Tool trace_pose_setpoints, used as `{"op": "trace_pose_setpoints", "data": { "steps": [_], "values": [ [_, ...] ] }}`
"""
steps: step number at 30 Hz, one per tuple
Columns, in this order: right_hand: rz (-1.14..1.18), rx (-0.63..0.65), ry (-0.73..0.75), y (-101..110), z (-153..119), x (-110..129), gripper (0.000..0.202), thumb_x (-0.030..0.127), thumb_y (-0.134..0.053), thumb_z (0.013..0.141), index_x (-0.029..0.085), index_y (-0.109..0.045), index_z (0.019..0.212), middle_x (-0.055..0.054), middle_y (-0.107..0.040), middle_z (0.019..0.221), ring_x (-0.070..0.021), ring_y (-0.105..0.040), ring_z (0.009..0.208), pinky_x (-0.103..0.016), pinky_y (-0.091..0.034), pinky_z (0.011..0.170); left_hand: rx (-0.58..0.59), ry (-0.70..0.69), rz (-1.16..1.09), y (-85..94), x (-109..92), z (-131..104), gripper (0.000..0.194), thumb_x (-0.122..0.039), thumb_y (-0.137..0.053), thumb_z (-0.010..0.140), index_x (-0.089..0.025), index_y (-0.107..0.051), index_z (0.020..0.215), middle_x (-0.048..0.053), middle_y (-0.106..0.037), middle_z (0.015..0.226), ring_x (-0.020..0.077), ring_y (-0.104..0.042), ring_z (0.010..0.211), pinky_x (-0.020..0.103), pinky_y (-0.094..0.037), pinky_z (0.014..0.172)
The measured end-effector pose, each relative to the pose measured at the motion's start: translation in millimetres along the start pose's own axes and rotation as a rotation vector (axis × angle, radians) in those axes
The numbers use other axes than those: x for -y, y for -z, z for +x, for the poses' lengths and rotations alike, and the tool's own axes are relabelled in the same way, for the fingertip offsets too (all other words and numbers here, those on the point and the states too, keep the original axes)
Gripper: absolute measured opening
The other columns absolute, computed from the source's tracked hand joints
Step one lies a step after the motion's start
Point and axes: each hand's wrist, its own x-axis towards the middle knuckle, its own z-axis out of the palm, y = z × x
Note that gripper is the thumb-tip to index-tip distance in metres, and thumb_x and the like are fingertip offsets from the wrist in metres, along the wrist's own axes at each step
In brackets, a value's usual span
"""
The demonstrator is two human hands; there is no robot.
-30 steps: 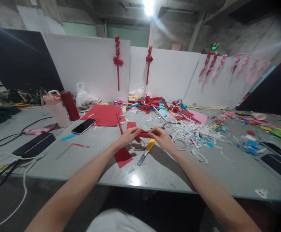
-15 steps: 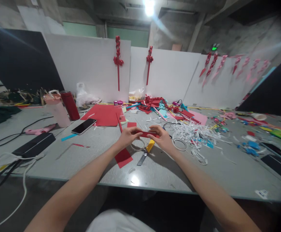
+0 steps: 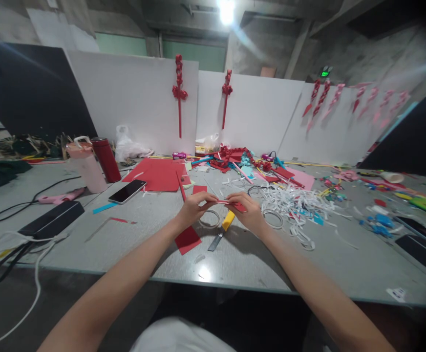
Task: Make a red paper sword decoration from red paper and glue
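One red strip [image 3: 222, 202] pinched by left hand [image 3: 194, 208] and right hand [image 3: 248, 210], showing thinner than half a second ago, above tabletop [image 3: 257, 266], back from its front edge.

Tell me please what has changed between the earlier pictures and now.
The red paper strip has been turned between the left hand and the right hand: it now shows as a thin line there, where a wider red face showed before. Both hands keep their grip on it. The yellow-handled knife and the phone stayed in place.
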Motion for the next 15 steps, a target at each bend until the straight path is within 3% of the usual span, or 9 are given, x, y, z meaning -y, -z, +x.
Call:
{"op": "trace_pose_setpoints", "data": {
  "steps": [7, 15],
  "values": [
    [-0.045, 0.029, 0.03, 3.8, -2.1, -1.2, 0.011, 0.032, -0.065, 0.098, 0.029, -0.074, 0.102, -0.007, -0.076, 0.104, -0.025, -0.07, 0.1, -0.045, -0.056, 0.093, 0.018, -0.017, 0.014, 1.8, -0.4, -0.8, 0.02, -0.033, -0.063, 0.097, -0.018, -0.074, 0.1, 0.013, -0.078, 0.105, 0.0211, -0.073, 0.098, 0.037, -0.057, 0.091],
    [-0.068, 0.028, 0.009, 2.3, -1.7, -6.2, 0.012, 0.034, -0.065, 0.098, 0.028, -0.076, 0.099, -0.006, -0.077, 0.096, -0.0249, -0.07, 0.094, -0.043, -0.055, 0.088, 0.095, -0.026, 0.15, 1.4, -0.1, -1.4, 0.022, -0.032, -0.058, 0.1, -0.019, -0.074, 0.109, 0.01, -0.078, 0.103, 0.02, -0.073, 0.095, 0.032, -0.055, 0.087]
  ]
}}
